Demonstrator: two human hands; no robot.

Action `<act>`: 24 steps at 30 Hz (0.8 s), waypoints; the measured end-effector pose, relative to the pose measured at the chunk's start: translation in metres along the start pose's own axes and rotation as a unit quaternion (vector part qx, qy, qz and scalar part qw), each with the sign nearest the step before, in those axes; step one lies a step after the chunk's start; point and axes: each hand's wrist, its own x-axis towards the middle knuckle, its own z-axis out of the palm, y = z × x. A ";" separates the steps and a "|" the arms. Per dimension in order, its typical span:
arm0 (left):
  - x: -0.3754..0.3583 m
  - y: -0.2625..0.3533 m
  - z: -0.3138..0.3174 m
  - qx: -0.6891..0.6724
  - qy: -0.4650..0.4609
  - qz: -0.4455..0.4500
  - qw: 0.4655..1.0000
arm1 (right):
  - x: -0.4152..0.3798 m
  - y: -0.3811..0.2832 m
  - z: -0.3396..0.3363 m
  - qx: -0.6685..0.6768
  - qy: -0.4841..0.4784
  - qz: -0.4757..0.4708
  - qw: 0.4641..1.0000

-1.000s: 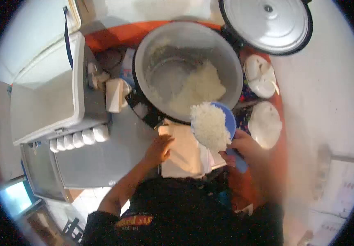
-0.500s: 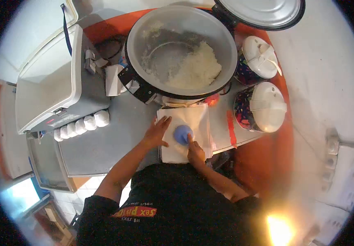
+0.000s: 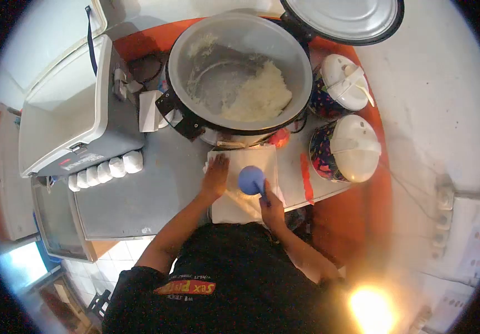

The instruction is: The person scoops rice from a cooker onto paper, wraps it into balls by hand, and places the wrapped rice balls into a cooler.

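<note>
My right hand (image 3: 272, 207) is closed around the handle of a blue scoop (image 3: 249, 179), whose round end is over a stack of paper sheets (image 3: 234, 207). My left hand (image 3: 216, 175) lies on the left side of the stack with its fingers pointing away from me, holding nothing. Just beyond the paper stands a large open rice cooker (image 3: 180, 53) with white rice (image 3: 262, 94) piled at the right of its pot. Whether anything is under the scoop is hidden.
An open cooler box (image 3: 119, 119) stands at the left, with a row of white wrapped packs (image 3: 115, 167) along its front. Two patterned tubs with white lids (image 3: 357, 158) are at the right. The cooker's lid (image 3: 351, 16) is raised behind.
The scoop's handle has turned toward me, and my right hand has moved slightly right and down with it. My left hand has straightened on the paper. The whole view has shifted a little.
</note>
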 end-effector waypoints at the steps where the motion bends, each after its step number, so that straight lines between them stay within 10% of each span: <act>1: 0.000 0.001 0.004 0.001 0.002 0.001 1.000 | 0.008 0.009 -0.005 -0.014 0.083 -0.041 0.996; 10: 0.010 0.025 -0.025 -0.218 0.090 -0.071 0.969 | 0.119 0.101 -0.066 -0.164 0.293 -0.083 0.938; 18: 0.015 0.021 -0.073 -0.141 0.174 -0.036 0.974 | 0.122 0.004 -0.053 -0.172 0.315 0.012 0.933; 20: -0.005 0.012 -0.058 -0.197 0.153 0.048 0.967 | 0.111 -0.013 -0.023 -0.139 0.303 -0.131 0.933; 24: -0.048 0.022 -0.036 -0.192 0.085 0.177 0.961 | 0.061 -0.020 0.021 -0.300 -0.072 -0.189 0.932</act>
